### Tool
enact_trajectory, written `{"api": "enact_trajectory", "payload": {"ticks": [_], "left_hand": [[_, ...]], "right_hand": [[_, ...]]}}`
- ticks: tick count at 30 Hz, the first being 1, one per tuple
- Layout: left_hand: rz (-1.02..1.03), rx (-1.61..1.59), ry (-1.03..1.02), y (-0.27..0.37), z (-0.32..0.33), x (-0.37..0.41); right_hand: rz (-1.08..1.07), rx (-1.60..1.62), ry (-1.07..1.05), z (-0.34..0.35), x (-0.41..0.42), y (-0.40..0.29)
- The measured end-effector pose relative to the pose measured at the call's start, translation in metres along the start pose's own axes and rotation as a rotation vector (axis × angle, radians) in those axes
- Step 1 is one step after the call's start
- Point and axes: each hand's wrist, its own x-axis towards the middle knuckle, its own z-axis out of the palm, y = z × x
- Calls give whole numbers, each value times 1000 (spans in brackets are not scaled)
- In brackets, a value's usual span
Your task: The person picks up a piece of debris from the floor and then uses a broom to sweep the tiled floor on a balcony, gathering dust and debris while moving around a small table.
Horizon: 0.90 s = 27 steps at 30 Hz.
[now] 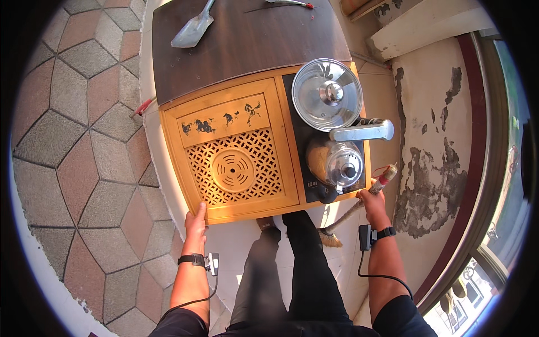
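Observation:
A bamboo-coloured wooden tea tray [236, 122] with a pierced grille and dark horse figures lies before me. My left hand [196, 223] grips its near left corner, thumb on top. At the near right corner, my right hand [374, 205] holds the tray's edge, its fingers partly hidden. Set into the tray's right side is a black hob panel [303, 147]. On it stand a glass pot with a glass lid [311, 97] and a light grey handle [362, 131], and, nearer me, a glass kettle [320, 158] with a metal lid.
The tray meets a dark brown tabletop [252, 38] bearing a metal trowel [193, 31]. A brush [345, 217] with a taped handle slants beside my right hand; contact is unclear. A peeling wall [433, 181] stands right, patterned paving [113, 202] lies left.

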Motion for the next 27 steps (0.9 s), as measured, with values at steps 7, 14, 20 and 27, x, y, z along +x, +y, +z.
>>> {"api": "enact_trajectory", "payload": {"ticks": [7,14,20,27], "left_hand": [[224,107,130,-21,13,10],[286,136,144,-37,23,11],[197,207,140,-24,18,6],[173,130,124,-19,10,9]], "right_hand": [[79,-106,-78,-9,2,-16],[83,-41,57,-22,4,-11],[45,33,45,-18,0,-16],[-43,-21,15,-6,5,-27]]}}
